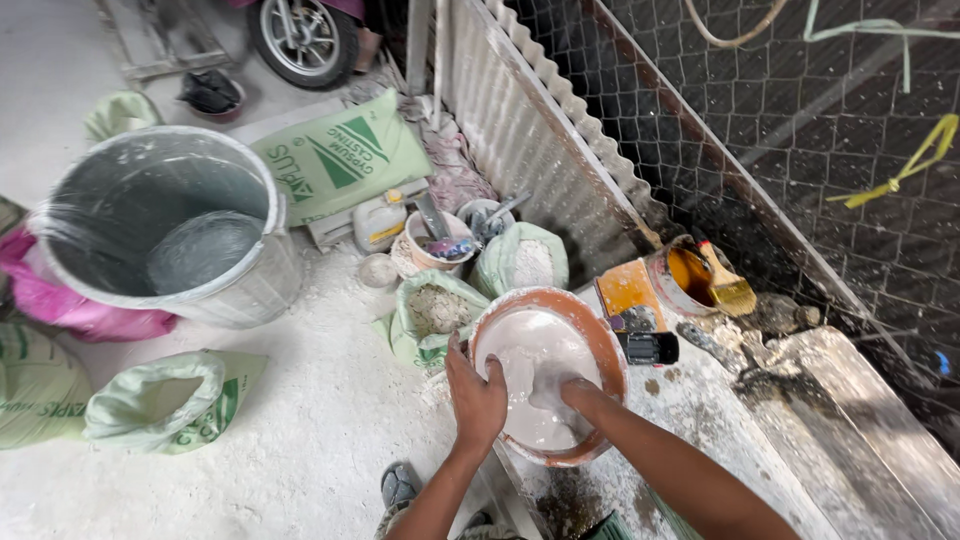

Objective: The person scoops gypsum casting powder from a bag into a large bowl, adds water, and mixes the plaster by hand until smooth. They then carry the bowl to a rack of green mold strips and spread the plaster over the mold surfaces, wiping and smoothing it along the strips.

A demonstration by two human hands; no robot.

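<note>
So my right hand [578, 395] is sunk in the pale wet mix inside the orange bowl [600, 345] on the dusty bench; can't tell how its fingers sit. Left hand [477, 395] lies spread on the near rim. Beyond it, a green printed sack [340, 155] lies flat beside the big grey drum [160, 225], with open green powder bags [435, 310] just left of the bowl.

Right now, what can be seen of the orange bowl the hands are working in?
The orange bowl is round and looks like plastic, its rim smeared with white. It sits upright on a dusty workbench and is nearly full of pale, wet, creamy mix. The left hand rests on its near rim; the right hand is sunk into the mix. A small black tool lies at its right edge.
</note>
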